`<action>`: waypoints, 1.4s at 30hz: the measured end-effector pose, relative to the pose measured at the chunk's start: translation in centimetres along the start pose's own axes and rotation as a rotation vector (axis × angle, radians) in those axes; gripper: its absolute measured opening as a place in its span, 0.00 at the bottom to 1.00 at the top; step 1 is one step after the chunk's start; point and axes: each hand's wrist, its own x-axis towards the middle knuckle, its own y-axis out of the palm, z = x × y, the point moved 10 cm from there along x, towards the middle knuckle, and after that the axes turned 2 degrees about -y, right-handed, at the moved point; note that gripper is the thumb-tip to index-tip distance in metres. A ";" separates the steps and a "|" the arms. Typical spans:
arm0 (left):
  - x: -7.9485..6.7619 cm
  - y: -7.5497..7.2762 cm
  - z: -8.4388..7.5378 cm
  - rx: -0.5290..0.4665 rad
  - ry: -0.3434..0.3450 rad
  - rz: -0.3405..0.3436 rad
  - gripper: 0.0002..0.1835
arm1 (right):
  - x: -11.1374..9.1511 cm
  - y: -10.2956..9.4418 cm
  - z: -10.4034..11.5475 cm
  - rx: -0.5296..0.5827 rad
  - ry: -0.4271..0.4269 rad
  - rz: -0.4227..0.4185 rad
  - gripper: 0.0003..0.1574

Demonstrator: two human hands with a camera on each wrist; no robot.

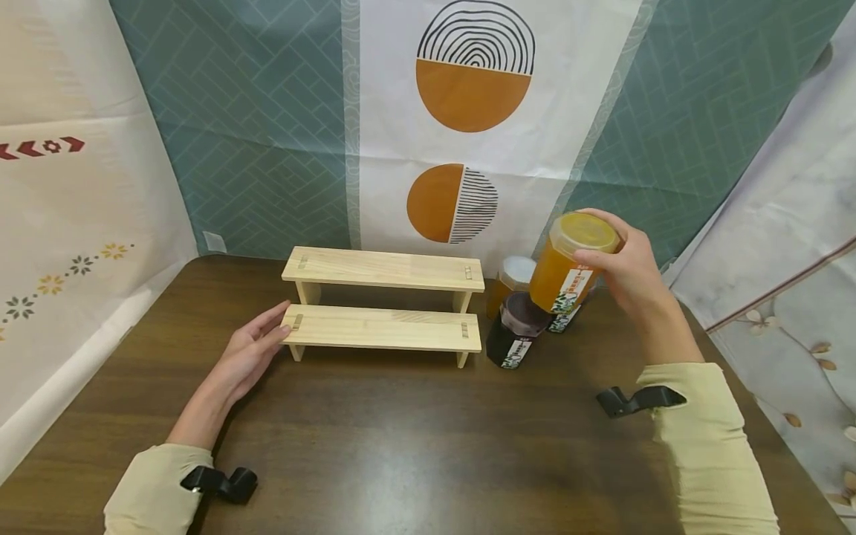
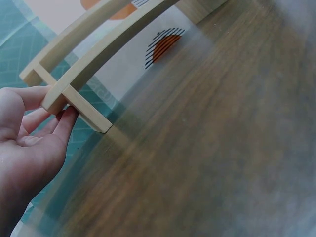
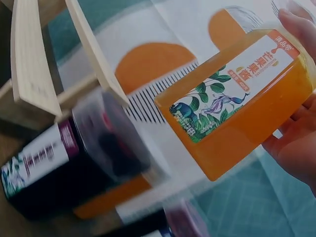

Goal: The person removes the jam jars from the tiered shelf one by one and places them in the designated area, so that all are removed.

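My right hand (image 1: 631, 260) grips an orange jam jar (image 1: 560, 281) near its yellow lid and holds it up, tilted, above the other jars. The jar's illustrated white label (image 3: 232, 89) faces the right wrist camera. At the left end of a two-step wooden shelf (image 1: 381, 327), my left hand (image 1: 250, 349) pinches the lower board, thumb on one face and fingers beneath, as the left wrist view shows. A dark jam jar (image 1: 508, 338) stands on the table just right of the shelf. Behind it is another orange jar (image 1: 500, 293) with a pale lid.
A second dark jar (image 3: 185, 219) stands close by, mostly hidden behind the raised jar in the head view. Everything rests on a dark brown wooden table (image 1: 401, 446). A patterned cloth (image 1: 267, 134) hangs behind the shelf, with pale cloths at both sides.
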 end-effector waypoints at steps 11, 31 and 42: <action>-0.1 0.0 -0.1 -0.005 0.020 0.010 0.38 | -2.6 -3.8 -2.4 -0.055 0.059 0.022 0.29; -0.1 0.0 0.0 -0.007 0.024 0.012 0.38 | -7.2 -6.4 -9.7 -0.002 0.142 0.111 0.36; -0.1 0.0 -0.1 -0.003 0.025 0.009 0.38 | -7.8 -6.3 -11.7 0.079 0.197 0.134 0.35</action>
